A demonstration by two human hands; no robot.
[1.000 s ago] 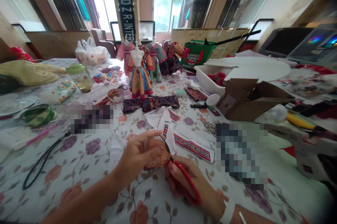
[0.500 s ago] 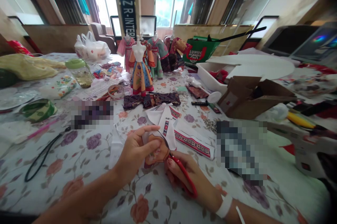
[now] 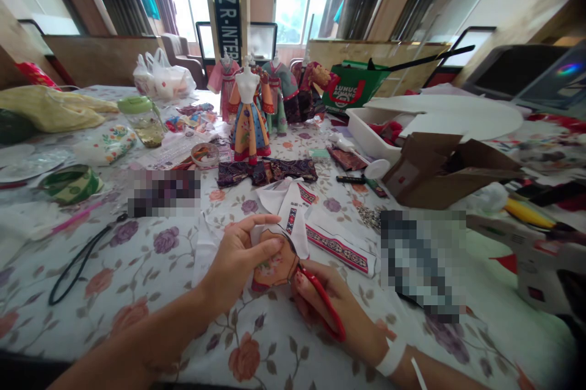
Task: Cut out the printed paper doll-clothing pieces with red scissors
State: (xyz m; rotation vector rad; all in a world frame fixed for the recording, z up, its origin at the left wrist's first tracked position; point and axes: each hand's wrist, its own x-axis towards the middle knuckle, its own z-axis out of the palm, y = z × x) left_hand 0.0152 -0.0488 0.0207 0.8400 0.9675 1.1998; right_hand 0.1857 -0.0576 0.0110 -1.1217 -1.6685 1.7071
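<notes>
Between thumb and fingers, my left hand (image 3: 240, 259) pinches an orange fabric piece (image 3: 274, 268) with a flower print and a dark edge. My right hand (image 3: 327, 292) is closed round red-handled scissors (image 3: 327, 310). Their blades meet the right edge of the orange fabric, and how far they are apart I cannot make out. Just behind the hands lie white fabric pieces (image 3: 297, 225), one with a printed red and black patterned trim strip (image 3: 339, 249). Farther back stands a small white mannequin (image 3: 247, 88) in an orange and blue skirt (image 3: 249, 137).
Several dressed doll forms (image 3: 274, 91) stand at the back. A cardboard box (image 3: 439, 170) and a white foam tray (image 3: 370, 133) are on the right, near a sewing machine (image 3: 544, 256). Green tape (image 3: 71, 182) and a lidded jug (image 3: 141, 121) are on the left.
The scissors and my right hand have shifted slightly at the fabric's edge. The orange piece shows a little more fully. The whole view has shifted slightly.
</notes>
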